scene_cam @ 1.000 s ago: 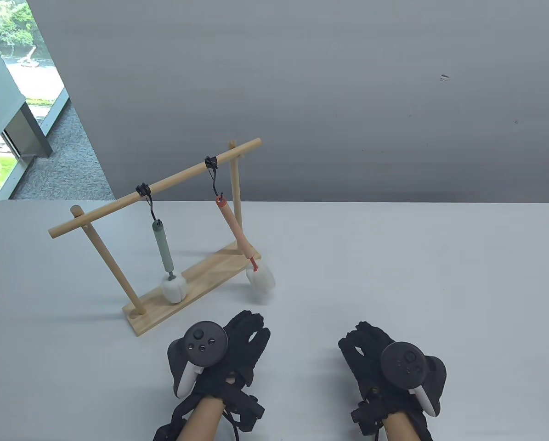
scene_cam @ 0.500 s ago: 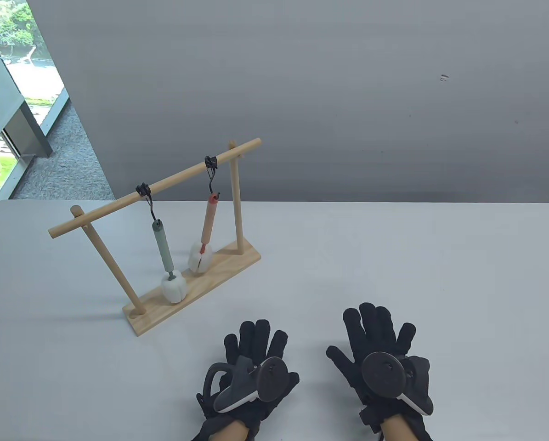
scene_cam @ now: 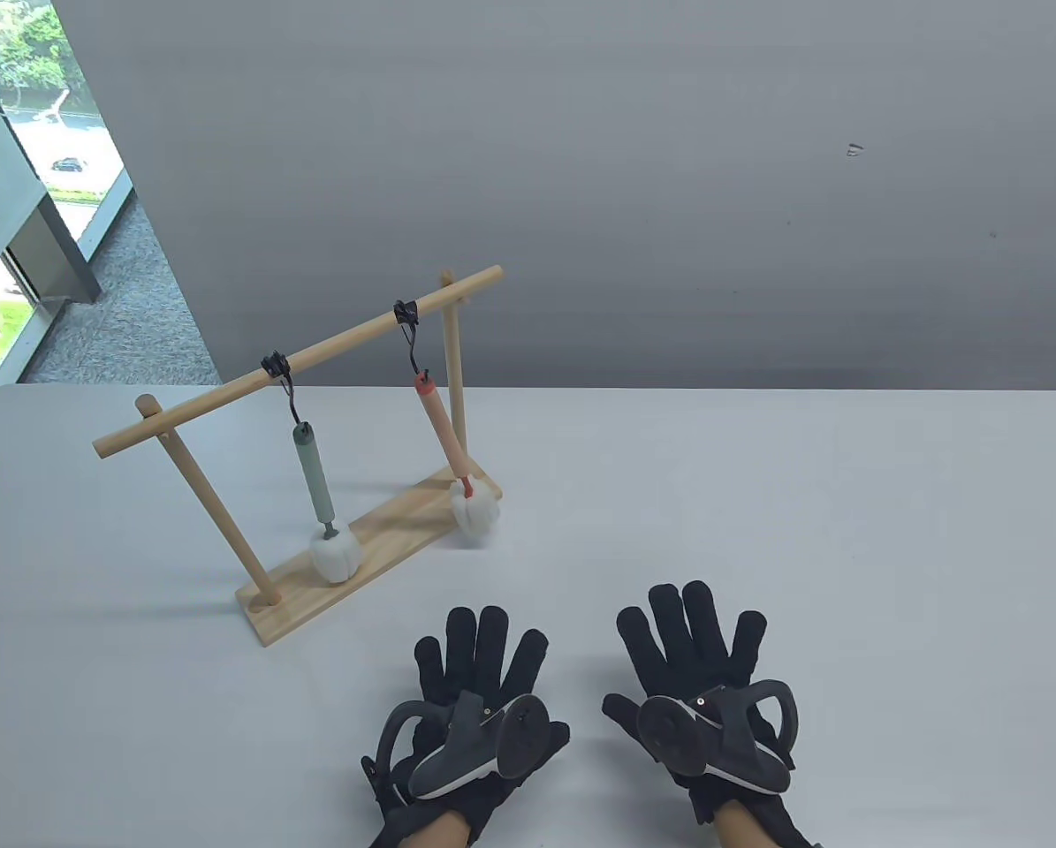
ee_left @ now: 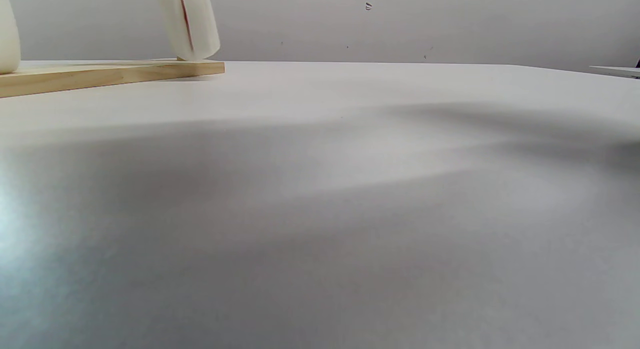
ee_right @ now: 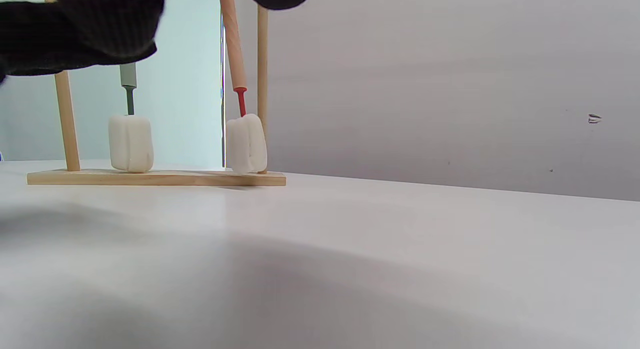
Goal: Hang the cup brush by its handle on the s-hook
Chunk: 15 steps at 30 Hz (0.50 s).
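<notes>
A wooden rack [scene_cam: 298, 358] stands on the white table at the left. Two black s-hooks [scene_cam: 291, 397] [scene_cam: 414, 352] hang from its bar. A green-handled cup brush [scene_cam: 315, 477] hangs from the left hook. A red-and-tan cup brush [scene_cam: 444, 437] hangs from the right hook, tilted to the right, its white sponge head [scene_cam: 474, 511] beyond the base's end; it also shows in the right wrist view [ee_right: 235, 54]. My left hand [scene_cam: 479, 671] and right hand [scene_cam: 687, 645] lie flat on the table near the front, fingers spread, holding nothing.
The rack's wooden base [scene_cam: 377, 552] [ee_left: 100, 74] [ee_right: 150, 178] lies in front and left of my hands. A grey wall stands behind the table. A window is at the far left.
The red-and-tan brush swings on its hook: right, then left, now right again. Both hands turned and spread flat on the table.
</notes>
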Each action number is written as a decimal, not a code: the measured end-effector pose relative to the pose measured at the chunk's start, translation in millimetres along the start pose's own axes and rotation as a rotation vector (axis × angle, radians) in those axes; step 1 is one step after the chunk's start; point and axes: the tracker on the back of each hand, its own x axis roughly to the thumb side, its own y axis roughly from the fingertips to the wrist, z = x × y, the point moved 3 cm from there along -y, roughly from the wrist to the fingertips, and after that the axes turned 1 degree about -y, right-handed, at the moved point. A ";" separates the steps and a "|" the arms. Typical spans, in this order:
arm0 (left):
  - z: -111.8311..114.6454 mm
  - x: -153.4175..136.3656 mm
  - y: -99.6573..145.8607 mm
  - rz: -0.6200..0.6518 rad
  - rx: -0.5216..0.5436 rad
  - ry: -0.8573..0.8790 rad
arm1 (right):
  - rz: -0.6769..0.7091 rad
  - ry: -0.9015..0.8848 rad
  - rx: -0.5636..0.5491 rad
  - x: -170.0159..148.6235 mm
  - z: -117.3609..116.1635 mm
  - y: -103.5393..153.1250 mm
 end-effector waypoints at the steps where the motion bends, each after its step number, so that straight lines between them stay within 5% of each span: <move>1: -0.2 -0.2 0.3 0.000 0.004 0.002 | 0.002 -0.005 -0.007 -0.1 0.4 0.5; 15: -2.1 -4.6 3.2 -0.048 0.055 -0.042 | -0.008 -0.064 -0.002 -7.9 -4.3 -2.9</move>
